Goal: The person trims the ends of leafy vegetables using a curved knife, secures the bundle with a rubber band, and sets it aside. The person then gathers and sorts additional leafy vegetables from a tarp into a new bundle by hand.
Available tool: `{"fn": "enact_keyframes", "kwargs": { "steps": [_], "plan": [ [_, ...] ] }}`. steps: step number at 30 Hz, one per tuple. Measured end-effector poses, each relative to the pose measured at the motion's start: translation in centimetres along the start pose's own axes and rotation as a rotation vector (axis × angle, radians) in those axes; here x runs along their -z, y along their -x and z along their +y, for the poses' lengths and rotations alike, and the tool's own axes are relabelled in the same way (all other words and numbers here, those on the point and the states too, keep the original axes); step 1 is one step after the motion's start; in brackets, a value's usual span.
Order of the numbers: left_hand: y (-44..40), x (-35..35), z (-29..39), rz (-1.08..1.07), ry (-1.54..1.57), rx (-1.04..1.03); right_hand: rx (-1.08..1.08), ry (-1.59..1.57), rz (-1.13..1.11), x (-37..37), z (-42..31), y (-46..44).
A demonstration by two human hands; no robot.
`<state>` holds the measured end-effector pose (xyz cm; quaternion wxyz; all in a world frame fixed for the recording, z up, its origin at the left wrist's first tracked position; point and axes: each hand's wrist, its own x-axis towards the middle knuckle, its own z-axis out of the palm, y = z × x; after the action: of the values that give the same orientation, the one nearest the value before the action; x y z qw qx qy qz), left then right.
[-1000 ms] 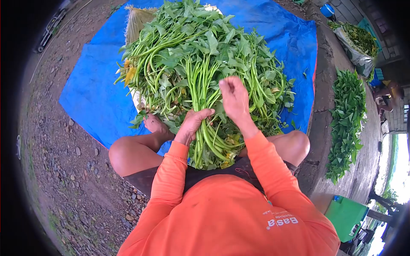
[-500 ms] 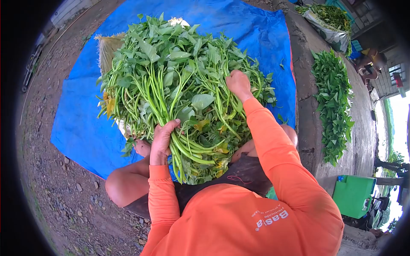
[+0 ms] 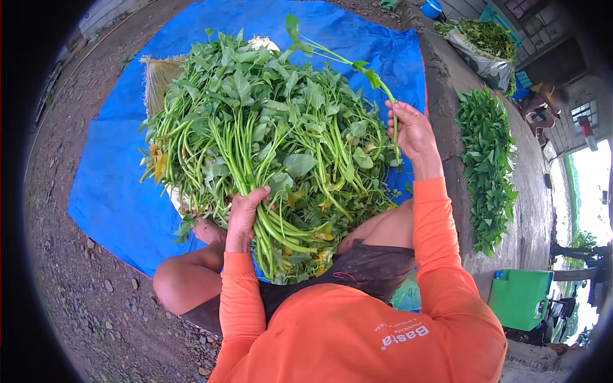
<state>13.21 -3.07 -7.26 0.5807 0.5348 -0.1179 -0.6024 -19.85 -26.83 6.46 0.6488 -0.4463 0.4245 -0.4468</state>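
Note:
My left hand (image 3: 246, 214) is closed round a bunch of long green leafy stems (image 3: 237, 150), their cut ends pointing down toward my lap. In my right hand (image 3: 414, 131), raised off the heap's right side, a single leafy stem (image 3: 357, 64) is pinched between thumb and fingers; its thin leafy tip reaches up and left. Between my legs and in front of me lies a large heap of leafy greens (image 3: 319, 96), with some yellowed leaves (image 3: 159, 165) along its left and lower edges.
A blue tarp (image 3: 108, 172) lies beneath the heap, with a woven sack (image 3: 163, 83) at its left. On the concrete to the right are a row of bundled greens (image 3: 486, 169), a filled sack (image 3: 482, 54) and a green container (image 3: 520, 299). Another person (image 3: 543, 105) sits farther right.
My right hand has moved from the heap up and to the right, drawing out a single stem. My left hand keeps its hold on the bunch.

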Motion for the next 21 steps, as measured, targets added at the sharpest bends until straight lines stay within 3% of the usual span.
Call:
{"fn": "enact_keyframes", "kwargs": {
  "steps": [4, 9, 16, 21],
  "plan": [
    [-0.2, -0.4, -0.2, -0.027, -0.007, 0.012, -0.007, -0.075, 0.009, -0.4, -0.4, 1.8],
    [-0.8, -0.3, -1.5, -0.045, -0.013, 0.034, 0.174, -0.031, 0.072, -3.1, 2.4, 4.8],
    [-0.6, -0.6, -1.9, -0.048, 0.013, 0.075, -0.058, -0.096, 0.033, -5.6, 4.4, 6.8],
    [-1.2, -0.1, -2.9, -0.084, 0.073, 0.065, 0.242, 0.191, 0.082, -8.6, 6.6, 9.0]
  ]
}}
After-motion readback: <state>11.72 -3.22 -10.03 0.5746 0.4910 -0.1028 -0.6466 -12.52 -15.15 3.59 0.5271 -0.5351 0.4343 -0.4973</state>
